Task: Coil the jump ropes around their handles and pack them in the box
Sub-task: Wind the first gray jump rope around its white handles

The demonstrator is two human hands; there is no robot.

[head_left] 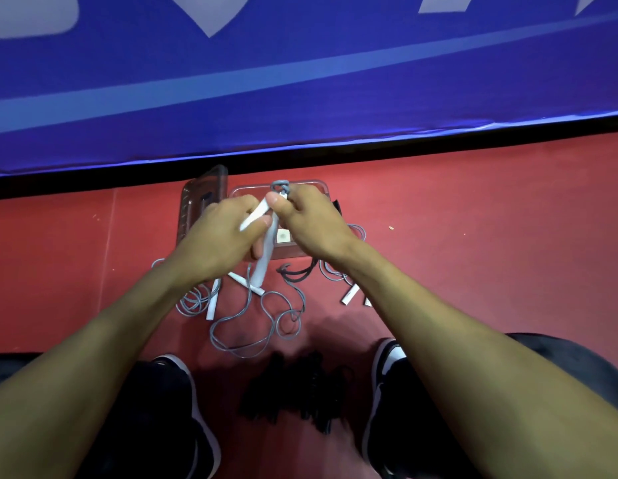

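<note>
- Red floor [473, 243] runs under everything, and a blue banner [300, 98] with pale lettering stands along its far edge.
- Nearest, two dark shoes with white trim are planted apart on the floor, the left shoe [183, 409] and the right shoe [387, 392], with a heap of black cord [290, 388] lying between them.
- Just beyond the shoes a grey rope [252, 326] sprawls in loose loops across the floor.
- To the left of it sits another grey coil [193, 300] beside a white handle [212, 302]; more white handles [349, 294] and grey loops lie off to the right, partly behind the right forearm.
- A black rope [297, 273] curves on the floor just in front of the box.
- Both bare arms reach forward, and the hands meet above the box.
- The left hand [228, 229] is curled round a pair of white handles [266, 250], thumb pressed on the upper one.
- The right hand [311, 219] pinches the top end of those handles, where a small grey loop [279, 186] of rope sticks up past the fingers.
- Under the hands, a clear box [293, 252] rests on the floor, mostly hidden; I cannot tell what is inside.
- Its clear lid [203, 198] stands tilted just left of it, close to the banner's black base.
</note>
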